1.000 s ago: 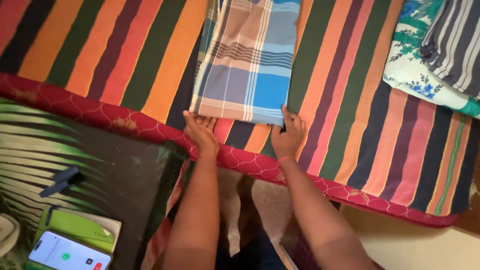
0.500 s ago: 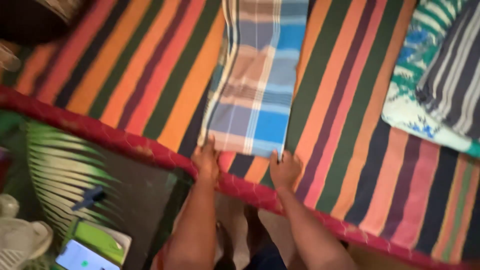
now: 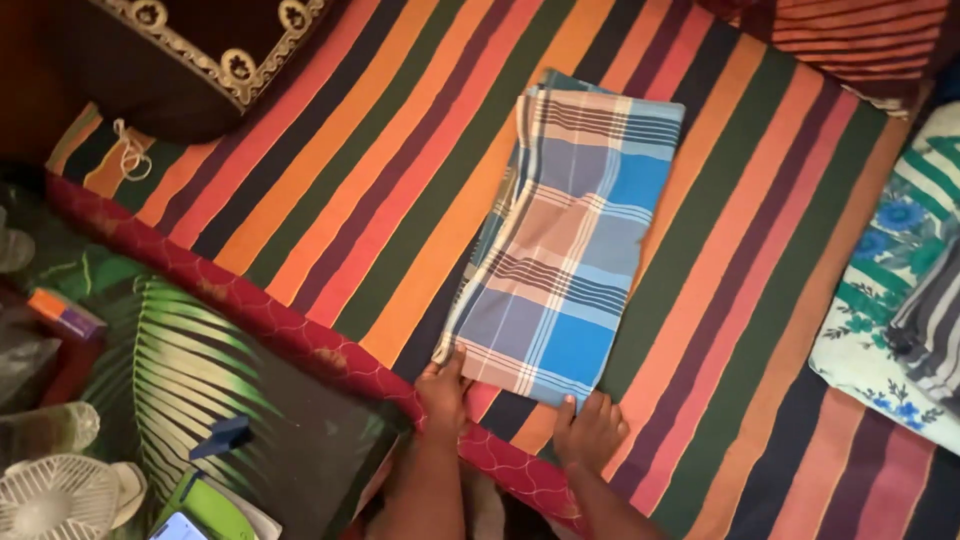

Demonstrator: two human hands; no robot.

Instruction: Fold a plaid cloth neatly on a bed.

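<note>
Plaid cloth (image 3: 567,240), folded into a long blue, grey and tan rectangle, lay flat on the striped bedsheet (image 3: 330,190), running slantwise from the near edge toward the far side of the bed. Both hands pinched its near end: the left hand (image 3: 441,392) held the near left corner with the thumb on top, and the right hand (image 3: 588,430) held the near right corner, fingers spread over the sheet just below the hem. Each hand was closed on the cloth only at its edge.

Around the cloth the sheet lay bare on both sides. A red quilted border (image 3: 250,315) ran along the bed's near edge, right under the wrists. A dark cushion with gold trim (image 3: 180,50) sat at the far left, well apart from the cloth. A floral cloth (image 3: 880,300) with a grey striped garment (image 3: 930,320) on it lay at the right edge. Below the bed were a leaf-print mat (image 3: 190,370), a white fan (image 3: 55,500), a blue clip (image 3: 222,436) and a green case (image 3: 210,510). Nothing lay against the plaid cloth.
</note>
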